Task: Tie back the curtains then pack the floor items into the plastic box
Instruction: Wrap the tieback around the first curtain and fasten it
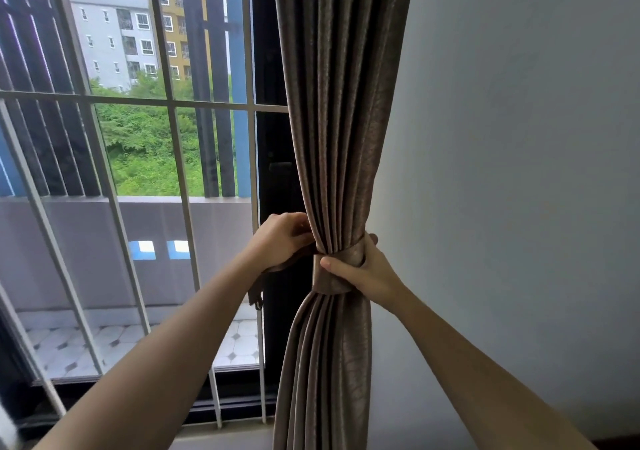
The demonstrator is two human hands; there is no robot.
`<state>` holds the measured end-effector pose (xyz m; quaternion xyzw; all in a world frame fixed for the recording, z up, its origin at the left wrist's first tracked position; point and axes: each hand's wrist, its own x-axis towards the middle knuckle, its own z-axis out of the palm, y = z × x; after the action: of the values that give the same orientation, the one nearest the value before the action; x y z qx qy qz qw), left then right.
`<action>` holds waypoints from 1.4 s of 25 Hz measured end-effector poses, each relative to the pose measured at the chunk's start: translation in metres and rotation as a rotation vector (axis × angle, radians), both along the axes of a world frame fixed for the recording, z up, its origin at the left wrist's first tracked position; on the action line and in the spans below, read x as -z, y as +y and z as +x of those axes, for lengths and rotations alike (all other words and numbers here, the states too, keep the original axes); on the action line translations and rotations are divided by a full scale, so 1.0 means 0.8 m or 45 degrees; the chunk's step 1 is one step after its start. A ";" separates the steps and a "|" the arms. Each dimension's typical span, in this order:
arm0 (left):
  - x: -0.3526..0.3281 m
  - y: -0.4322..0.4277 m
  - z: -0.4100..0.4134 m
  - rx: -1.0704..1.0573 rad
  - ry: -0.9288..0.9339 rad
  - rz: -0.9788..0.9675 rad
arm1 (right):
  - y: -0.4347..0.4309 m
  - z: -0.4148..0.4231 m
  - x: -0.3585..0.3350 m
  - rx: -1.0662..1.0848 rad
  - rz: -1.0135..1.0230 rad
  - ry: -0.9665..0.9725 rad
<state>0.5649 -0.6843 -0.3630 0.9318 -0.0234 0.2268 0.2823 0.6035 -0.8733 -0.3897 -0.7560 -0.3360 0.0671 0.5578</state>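
A brown curtain (341, 120) hangs gathered into a tight bunch between the window and the wall. A matching fabric tieback band (334, 278) wraps around its waist. My right hand (363, 273) grips the band and the bunch from the right, thumb across the front. My left hand (282, 240) is closed on the band's loose end at the curtain's left edge; that end (256, 297) dangles below my wrist. No floor items or plastic box are in view.
A barred window (169, 103) with a dark frame (273, 179) fills the left side, a tiled balcony behind it. A plain white wall (512, 172) stands to the right of the curtain.
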 end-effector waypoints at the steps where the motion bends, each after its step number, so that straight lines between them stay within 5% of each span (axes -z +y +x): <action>1: 0.003 -0.001 0.005 -0.012 0.023 0.008 | 0.000 0.000 0.007 -0.012 0.017 0.004; 6: 0.014 0.006 0.018 -0.441 -0.072 0.304 | -0.001 -0.001 0.003 -0.026 -0.050 0.005; 12: 0.054 0.043 -0.055 -0.341 -0.397 0.588 | -0.026 -0.011 0.007 0.090 -0.138 -0.160; 20: 0.038 -0.048 -0.112 0.256 -0.101 0.185 | -0.044 -0.026 -0.015 -0.141 -0.187 -0.051; 28: 0.031 -0.088 -0.089 0.148 -0.151 -0.004 | -0.063 -0.017 -0.011 -0.302 -0.134 0.065; 35: 0.028 -0.103 -0.093 -0.327 -0.308 -0.576 | -0.062 -0.016 -0.005 -0.312 -0.083 0.070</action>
<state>0.4908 -0.7670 -0.3854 0.8067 0.1125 0.3695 0.4473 0.5910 -0.9229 -0.3855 -0.7249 -0.4083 0.1663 0.5294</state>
